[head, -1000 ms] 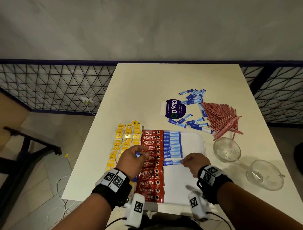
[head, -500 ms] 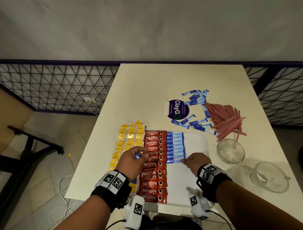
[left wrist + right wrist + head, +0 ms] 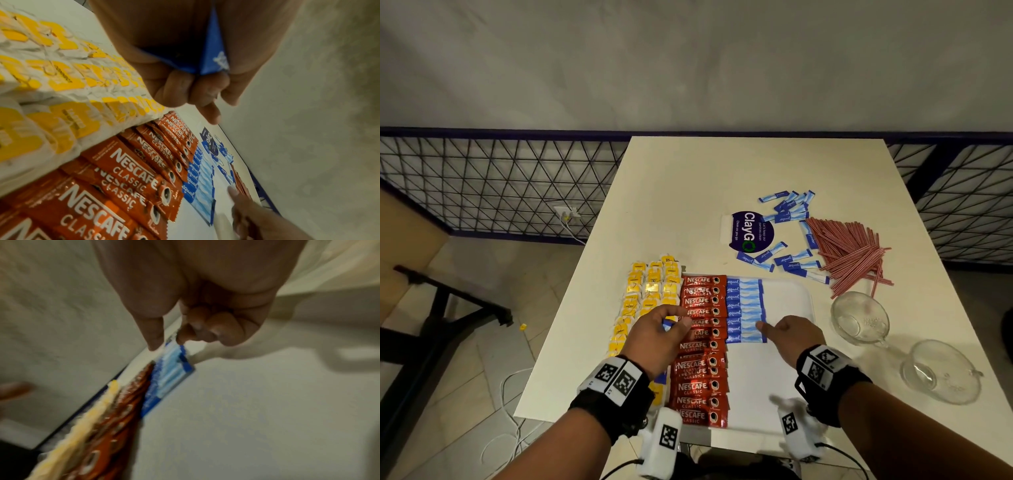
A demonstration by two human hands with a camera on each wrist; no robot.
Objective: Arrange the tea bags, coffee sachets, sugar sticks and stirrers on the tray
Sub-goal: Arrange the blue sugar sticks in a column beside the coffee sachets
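Since a second ago my right hand [image 3: 792,337] has let go of the blue sugar stick it was laying down; that stick now sits square as the nearest in the sugar stick row [image 3: 745,310] on the tray [image 3: 789,298], and my forefinger points at its right end, whether touching it or just clear I cannot tell. That hand holds nothing, the other fingers loosely curled. My left hand [image 3: 661,334] hovers over the coffee sachets [image 3: 700,349], gripping spare sugar sticks [image 3: 211,53]. I judge I am midway through the sugar column: tea bags [image 3: 650,298] and coffee are down, loose sugar sticks [image 3: 787,257] and the stirrers [image 3: 849,255] wait on the table [image 3: 688,192]. Next I should pass a stick from left to right and set it below the last one, ends level. Only the left wrist view shows the blue packets bunched in my palm; from the head view barely a blue sliver peeks out. My right wrist view is blurred but shows the empty fingers.
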